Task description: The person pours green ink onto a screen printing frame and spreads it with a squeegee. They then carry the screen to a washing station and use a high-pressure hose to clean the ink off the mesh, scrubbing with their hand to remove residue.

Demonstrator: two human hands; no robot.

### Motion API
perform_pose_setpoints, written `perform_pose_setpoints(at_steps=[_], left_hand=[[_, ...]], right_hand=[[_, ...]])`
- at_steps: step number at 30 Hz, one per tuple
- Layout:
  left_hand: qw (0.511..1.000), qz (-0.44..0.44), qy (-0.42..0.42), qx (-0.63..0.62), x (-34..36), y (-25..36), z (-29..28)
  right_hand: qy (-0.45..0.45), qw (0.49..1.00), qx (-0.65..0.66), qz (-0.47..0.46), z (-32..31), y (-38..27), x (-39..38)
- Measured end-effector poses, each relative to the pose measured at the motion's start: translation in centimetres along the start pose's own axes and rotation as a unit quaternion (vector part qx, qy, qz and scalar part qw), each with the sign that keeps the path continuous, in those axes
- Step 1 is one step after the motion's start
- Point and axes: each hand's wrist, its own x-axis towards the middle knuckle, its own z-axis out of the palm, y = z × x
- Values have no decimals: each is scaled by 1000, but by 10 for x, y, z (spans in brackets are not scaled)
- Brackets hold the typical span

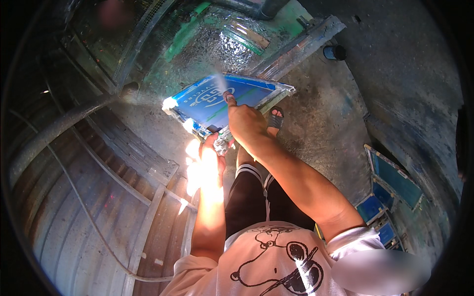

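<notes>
At the far left, a ribbed metal sheet (74, 246) is bending along the lens rim, with a thin pale hose (74, 186) curving down across it. Farther in, the left hand (212, 148), partly washed out by bright light, is gripping the near lower edge of a blue framed screen (203, 114). The screen is tilting in front of the person's legs, its pale lettering and green streaks facing up. Over its middle, the right hand (245, 121) is closing around a reddish-tipped nozzle (229, 96), and a misty jet is coming from the tip. Beyond the screen, a wet, green-stained surface (190, 44) is glistening, and a long stained beam (298, 49) is running diagonally beside it. Just right of the right hand, a sandalled foot (276, 119) is showing on the floor. Near the beam's upper end, a dark round container (335, 53) is sitting on the floor; I cannot tell what it is holding. At the far right, several framed panels (395, 178) are leaning close together.
</notes>
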Motion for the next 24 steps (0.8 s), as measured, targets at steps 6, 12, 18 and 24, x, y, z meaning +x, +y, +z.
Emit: perform_pose_setpoints(at_steps=[6, 12, 18, 24], left_hand=[[1000, -4, -28, -2, 10, -4, -8], [1000, 5, 3, 1, 12, -4, -8], [1000, -4, -14, 2, 9, -4, -7], [997, -27, 6, 66, 2, 2, -6]], right_hand=[[9, 1000, -23, -16, -16, 25, -10], [99, 989, -103, -44, -58, 78, -39], [75, 993, -85, -44, -63, 76, -41], [89, 995, -24, -50, -42, 69, -22]])
